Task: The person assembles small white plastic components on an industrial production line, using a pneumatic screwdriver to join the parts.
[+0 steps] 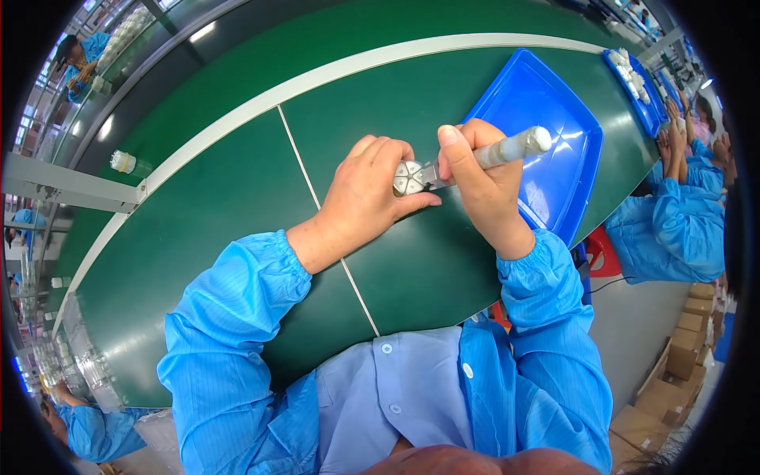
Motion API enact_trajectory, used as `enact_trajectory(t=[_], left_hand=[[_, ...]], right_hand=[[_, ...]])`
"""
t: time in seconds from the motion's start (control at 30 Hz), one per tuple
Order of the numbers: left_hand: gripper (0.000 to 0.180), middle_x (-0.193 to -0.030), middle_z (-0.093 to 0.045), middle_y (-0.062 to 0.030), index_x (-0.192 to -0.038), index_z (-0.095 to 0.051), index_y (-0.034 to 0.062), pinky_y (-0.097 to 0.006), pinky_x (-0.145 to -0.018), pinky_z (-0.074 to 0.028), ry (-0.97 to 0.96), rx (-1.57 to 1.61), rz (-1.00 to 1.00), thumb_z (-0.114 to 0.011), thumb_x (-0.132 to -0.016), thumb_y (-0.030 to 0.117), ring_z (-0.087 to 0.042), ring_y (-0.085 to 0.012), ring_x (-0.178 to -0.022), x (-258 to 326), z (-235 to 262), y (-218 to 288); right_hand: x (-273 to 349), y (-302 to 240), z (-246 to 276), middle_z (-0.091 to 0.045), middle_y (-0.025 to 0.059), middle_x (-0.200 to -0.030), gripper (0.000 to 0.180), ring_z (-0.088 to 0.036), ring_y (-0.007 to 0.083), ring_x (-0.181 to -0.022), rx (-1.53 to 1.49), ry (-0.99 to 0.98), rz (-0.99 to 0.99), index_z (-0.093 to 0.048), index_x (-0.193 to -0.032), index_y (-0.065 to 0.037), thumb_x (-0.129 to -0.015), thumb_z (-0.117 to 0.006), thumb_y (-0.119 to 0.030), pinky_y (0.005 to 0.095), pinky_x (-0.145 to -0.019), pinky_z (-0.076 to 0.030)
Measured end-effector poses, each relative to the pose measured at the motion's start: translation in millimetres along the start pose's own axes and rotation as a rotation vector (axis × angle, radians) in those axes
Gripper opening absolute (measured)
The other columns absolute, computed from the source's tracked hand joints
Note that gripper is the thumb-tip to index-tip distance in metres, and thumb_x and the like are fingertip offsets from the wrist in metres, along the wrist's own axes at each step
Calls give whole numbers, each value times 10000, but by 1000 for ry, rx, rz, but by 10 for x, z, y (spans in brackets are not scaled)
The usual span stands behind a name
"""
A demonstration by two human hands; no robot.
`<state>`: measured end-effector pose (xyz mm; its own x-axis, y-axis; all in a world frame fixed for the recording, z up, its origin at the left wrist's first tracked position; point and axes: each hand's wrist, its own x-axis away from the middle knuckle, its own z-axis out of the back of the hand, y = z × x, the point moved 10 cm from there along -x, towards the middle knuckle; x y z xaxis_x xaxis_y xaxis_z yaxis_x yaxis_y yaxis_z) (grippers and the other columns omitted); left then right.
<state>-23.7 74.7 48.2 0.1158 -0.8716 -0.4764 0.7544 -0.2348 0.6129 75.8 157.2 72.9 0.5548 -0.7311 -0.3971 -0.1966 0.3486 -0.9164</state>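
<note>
In my left hand (366, 180), fingers curled round it, is a small round white piece (409, 179) with a face split into wedge-shaped segments. My right hand (484, 178) grips a hand tool (509, 149) with a thick, pale, wrapped-looking handle. Its flat metal end (432, 174) meets the edge of the round piece; the exact tool kind cannot be made out. Both hands are over the green work surface (237, 182), close together. Just beyond my right hand lies a blue tray (570, 134), its inside showing no parts.
A second blue tray (651, 111) with white pieces lies at the far right, near co-workers in blue sleeves (673, 222). A white rail (332, 67) runs behind the surface. A white cylindrical piece (123, 161) stands beyond it at left. Cardboard boxes (657, 388) sit lower right.
</note>
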Motion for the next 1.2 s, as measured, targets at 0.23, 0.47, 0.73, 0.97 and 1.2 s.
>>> enact_trajectory(t=[0.23, 0.47, 0.73, 0.97, 1.2], left_hand=[[536, -910, -577, -109, -1012, -565, 37, -386, -695, -506, 15, 52, 55, -905, -657, 250, -582, -287, -813, 41, -6, -45], [563, -1040, -641, -126, -1202, -564, 24, -345, -822, -547, 16, 106, 32, -850, -726, 119, -660, -260, -902, 82, 25, 8], [579, -1136, -672, -153, -1252, -540, 21, -353, -920, -536, -14, 194, 101, -816, -746, 80, -671, -274, -1034, 105, -3, -34], [497, -1049, -628, -116, -1146, -615, 45, -354, -771, -532, 37, 55, -50, -849, -714, 117, -635, -276, -936, 40, 87, 102], [561, -1018, -608, -120, -1184, -570, 51, -397, -811, -520, -55, 78, 160, -848, -714, 180, -611, -307, -949, 60, -8, -83]], right_hand=[[-3, 79, -6, -518, -13, -555, 360, -459, 34, -523, 50, 1, -54, -499, -644, -70, -960, -653, -150, 240, -456, -336], [-43, -24, 149, -548, -13, -594, 355, -491, 40, -549, -80, 82, -50, -500, -643, -84, -963, -642, -138, 231, -481, -371], [-68, 53, 86, -540, -14, -586, 366, -495, 43, -549, -29, 23, -72, -499, -641, -86, -971, -635, -163, 234, -487, -377], [-53, 95, 54, -532, -12, -579, 360, -482, 41, -546, 46, 4, -79, -498, -645, -80, -964, -643, -162, 238, -481, -364], [-52, 59, -12, -535, -14, -582, 355, -469, 41, -536, 89, -31, -23, -500, -649, -77, -968, -636, -155, 241, -472, -353]])
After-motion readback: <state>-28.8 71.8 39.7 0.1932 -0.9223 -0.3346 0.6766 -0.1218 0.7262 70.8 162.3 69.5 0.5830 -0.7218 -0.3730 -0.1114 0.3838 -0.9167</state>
